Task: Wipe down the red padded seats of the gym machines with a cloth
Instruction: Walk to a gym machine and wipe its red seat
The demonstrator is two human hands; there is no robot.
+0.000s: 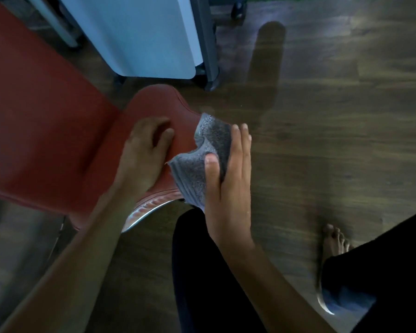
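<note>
A red padded seat (151, 102) juts toward the middle of the view, joined on its left to a larger red back pad (34, 116). My left hand (144, 150) rests on the seat with its fingers loosely bent and holds nothing. My right hand (226, 179) grips a folded grey cloth (202, 152) between thumb and straight fingers, against the seat's right edge. The cloth covers that edge.
A white machine panel (142, 37) with a grey frame post (209, 44) stands beyond the seat. A chrome tube (149, 210) curves under the seat. My dark-trousered legs and a bare foot (334, 239) stand on the wooden floor (322, 116) at the right.
</note>
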